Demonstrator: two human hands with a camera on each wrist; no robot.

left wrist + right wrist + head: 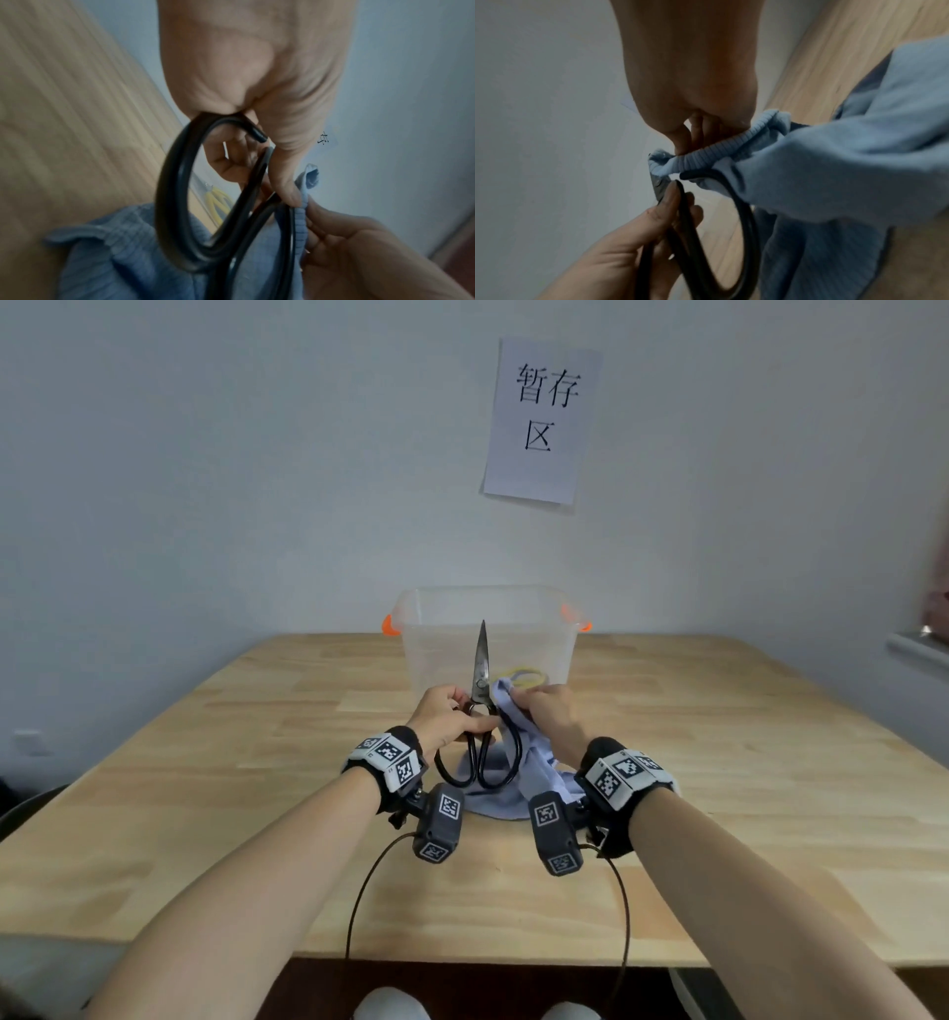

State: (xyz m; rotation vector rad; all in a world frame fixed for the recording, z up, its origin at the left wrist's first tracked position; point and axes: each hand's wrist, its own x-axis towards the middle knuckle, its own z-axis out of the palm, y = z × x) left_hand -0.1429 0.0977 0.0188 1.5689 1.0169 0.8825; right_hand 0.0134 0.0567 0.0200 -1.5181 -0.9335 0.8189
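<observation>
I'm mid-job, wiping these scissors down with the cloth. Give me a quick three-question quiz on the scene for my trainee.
1. True or false: the left hand holds the scissors with the blades closed and the tip pointing away from the person.
2. What does the right hand grip? A) a blue cloth B) a sponge C) a brush
3. One word: what colour are the handles of the clear bin standing behind the hands?

Key: 1 true; 2 A; 3 orange.
</observation>
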